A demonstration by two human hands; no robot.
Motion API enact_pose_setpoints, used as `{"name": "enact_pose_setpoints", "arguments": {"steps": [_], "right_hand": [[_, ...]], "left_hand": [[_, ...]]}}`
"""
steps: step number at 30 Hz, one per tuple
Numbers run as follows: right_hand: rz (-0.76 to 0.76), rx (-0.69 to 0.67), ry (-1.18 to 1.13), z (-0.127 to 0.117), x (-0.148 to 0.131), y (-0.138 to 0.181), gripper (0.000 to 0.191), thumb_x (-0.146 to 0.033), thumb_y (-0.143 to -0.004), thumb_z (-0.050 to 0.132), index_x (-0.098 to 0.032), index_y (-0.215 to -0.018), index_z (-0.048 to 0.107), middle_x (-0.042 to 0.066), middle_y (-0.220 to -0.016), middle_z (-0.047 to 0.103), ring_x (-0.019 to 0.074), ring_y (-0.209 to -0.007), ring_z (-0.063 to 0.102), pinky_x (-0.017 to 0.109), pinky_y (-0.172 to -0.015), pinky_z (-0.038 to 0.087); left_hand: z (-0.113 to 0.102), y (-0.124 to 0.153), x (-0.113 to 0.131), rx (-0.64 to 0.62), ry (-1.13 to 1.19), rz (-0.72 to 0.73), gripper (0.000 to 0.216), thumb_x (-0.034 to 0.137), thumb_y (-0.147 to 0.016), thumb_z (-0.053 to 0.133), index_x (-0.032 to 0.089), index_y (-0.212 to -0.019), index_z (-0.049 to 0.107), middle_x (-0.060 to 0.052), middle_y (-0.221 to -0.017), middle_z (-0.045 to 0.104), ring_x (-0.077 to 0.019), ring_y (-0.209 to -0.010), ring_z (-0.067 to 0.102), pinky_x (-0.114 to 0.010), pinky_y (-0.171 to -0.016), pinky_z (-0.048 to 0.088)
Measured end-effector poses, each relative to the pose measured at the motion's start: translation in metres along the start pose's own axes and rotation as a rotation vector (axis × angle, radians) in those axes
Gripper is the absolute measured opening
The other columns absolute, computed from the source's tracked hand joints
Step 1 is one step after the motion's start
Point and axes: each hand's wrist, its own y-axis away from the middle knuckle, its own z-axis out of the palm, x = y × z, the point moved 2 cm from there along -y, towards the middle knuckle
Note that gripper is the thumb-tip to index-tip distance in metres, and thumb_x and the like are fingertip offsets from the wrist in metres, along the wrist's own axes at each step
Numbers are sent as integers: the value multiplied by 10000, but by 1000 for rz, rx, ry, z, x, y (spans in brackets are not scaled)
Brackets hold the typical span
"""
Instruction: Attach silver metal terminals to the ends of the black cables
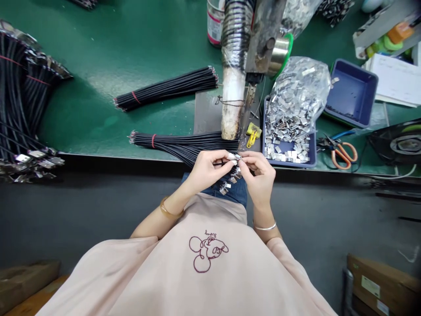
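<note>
At the table's front edge, my left hand (210, 169) pinches the end of a thin black cable, its fingertips meeting those of my right hand. Between the fingertips sits a small silver metal connector piece (237, 156), gripped by my right hand (260, 175) and partly covered by the fingers. A bundle of black cables (174, 141), tied with a red band, lies just beyond my left hand. Some of its ends hang over the edge below my hands, bearing metal connectors (225, 188). Whether the two held pieces are joined I cannot tell.
A blue tray (312, 151) holds loose metal shells and a plastic bag (297, 92) of them. Overhead hangs a wrapped duct (232, 96) beside a solder spool (281, 55). Orange-handled pliers (344, 156), a yellow clip (252, 136) and more cable bundles (167, 87) lie around.
</note>
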Motion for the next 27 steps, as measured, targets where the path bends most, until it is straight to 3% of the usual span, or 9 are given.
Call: {"name": "enact_pose_setpoints", "arguments": {"steps": [6, 10, 16, 21, 27], "right_hand": [[41, -27, -43, -1, 5, 1, 77, -243, -909, 643, -212, -849, 681, 58, -1031, 725, 168, -923, 720, 285, -761, 623], [49, -79, -167, 0, 9, 1, 84, -239, -892, 649, -204, -818, 668, 56, -1020, 732, 162, -890, 725, 269, -730, 618], [-4, 22, 6, -3, -5, 8, 46, -229, -908, 666, -225, -886, 706, 44, -1036, 731, 168, -964, 719, 303, -799, 625], [-31, 10, 98, -5, -10, 8, 60, -203, -909, 658, -224, -871, 701, 38, -1025, 730, 166, -962, 713, 312, -809, 623], [10, -46, -28, -4, -4, 6, 61, -206, -909, 657, -211, -852, 678, 47, -1058, 719, 174, -958, 730, 307, -795, 629]], "left_hand": [[-2, 2, 3, 24, -165, 187, 116, 218, -870, 682, 128, -893, 752, -26, -732, 696, -75, -559, 468, -204, -532, 374], [-4, 1, 4, -6, -145, 303, 113, 213, -884, 689, 131, -909, 764, -10, -692, 645, -73, -545, 434, -206, -523, 360], [-4, 0, 3, 22, -135, 309, 128, 224, -901, 669, 136, -867, 756, -7, -667, 633, -78, -535, 435, -208, -524, 361], [-2, 0, 2, 13, -190, 370, 108, 193, -898, 672, 138, -870, 760, 0, -656, 629, -81, -537, 456, -215, -550, 370], [-1, 2, 0, 46, -228, 417, 50, 156, -882, 697, 130, -895, 738, -15, -725, 695, -83, -571, 526, -199, -563, 408]]}}
